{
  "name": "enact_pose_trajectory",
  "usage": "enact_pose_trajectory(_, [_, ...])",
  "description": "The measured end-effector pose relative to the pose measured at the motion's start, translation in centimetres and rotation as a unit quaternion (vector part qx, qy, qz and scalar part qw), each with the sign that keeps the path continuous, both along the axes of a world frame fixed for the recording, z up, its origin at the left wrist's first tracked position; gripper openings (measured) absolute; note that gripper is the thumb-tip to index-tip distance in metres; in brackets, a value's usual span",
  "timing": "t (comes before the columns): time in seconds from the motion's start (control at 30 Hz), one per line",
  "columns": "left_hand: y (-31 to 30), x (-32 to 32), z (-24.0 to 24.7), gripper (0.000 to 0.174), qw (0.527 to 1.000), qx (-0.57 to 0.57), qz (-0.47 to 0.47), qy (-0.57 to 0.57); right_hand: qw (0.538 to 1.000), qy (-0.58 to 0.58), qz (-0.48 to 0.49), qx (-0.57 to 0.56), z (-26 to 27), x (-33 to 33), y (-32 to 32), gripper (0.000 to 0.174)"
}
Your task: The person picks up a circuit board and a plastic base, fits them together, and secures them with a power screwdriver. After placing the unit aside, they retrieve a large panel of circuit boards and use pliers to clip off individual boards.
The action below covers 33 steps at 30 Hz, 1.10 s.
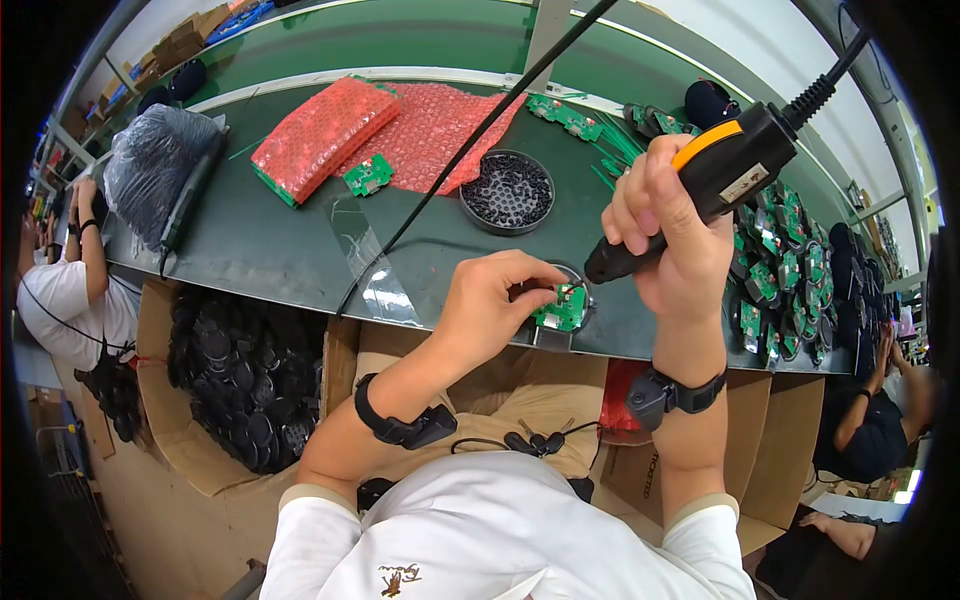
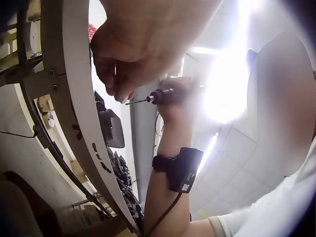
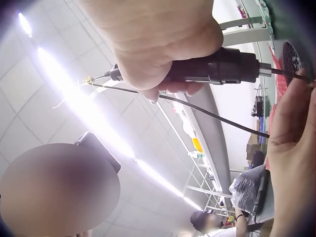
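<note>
My right hand (image 1: 672, 225) grips a black and orange electric screwdriver (image 1: 728, 170), its nose angled down and left. Its thin bit (image 2: 138, 102) reaches the fingertips of my left hand (image 1: 493, 302), thumb and forefinger pinched together. I cannot tell what small part they pinch. Just below those fingers, a green circuit board (image 1: 566, 310) sits in a round dark holder (image 1: 592, 318) at the table's front edge. In the right wrist view, the bit's end is partly hidden by the left fingers.
A round dish (image 1: 507, 231) of small black screws stands behind the hands. Red bubble wrap (image 1: 335, 130) lies back left; many board assemblies (image 1: 780, 265) pile up at right. The screwdriver's black cable (image 1: 795, 112) rises right. Below is a carton (image 1: 165, 420) of black discs.
</note>
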State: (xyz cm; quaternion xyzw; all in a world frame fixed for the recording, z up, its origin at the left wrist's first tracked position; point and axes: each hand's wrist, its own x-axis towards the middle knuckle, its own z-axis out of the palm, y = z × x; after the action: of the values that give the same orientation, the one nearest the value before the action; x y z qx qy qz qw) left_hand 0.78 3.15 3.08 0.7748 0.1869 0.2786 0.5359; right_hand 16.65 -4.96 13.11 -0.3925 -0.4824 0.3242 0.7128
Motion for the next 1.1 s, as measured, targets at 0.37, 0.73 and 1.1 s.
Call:
enact_pose_trajectory(0.37, [0.3,0.0,-0.5,0.022,0.999,0.052,0.004,-0.006,0.992,0.063,-0.093,0.056,-0.3,-1.6,1.1,0.016])
enact_pose_trajectory(0.73, [-0.1,0.2,-0.5,0.023,0.998,0.065,-0.005,-0.025,0.991,0.053,-0.102,0.066,-0.4,-1.4,0.5,0.015])
enact_pose_trajectory(1.1, [-0.4,0.1,0.0,0.025,0.997,0.064,0.023,-0.025,0.989,0.070,-0.101,0.078,-0.4,-1.7,0.2,0.013])
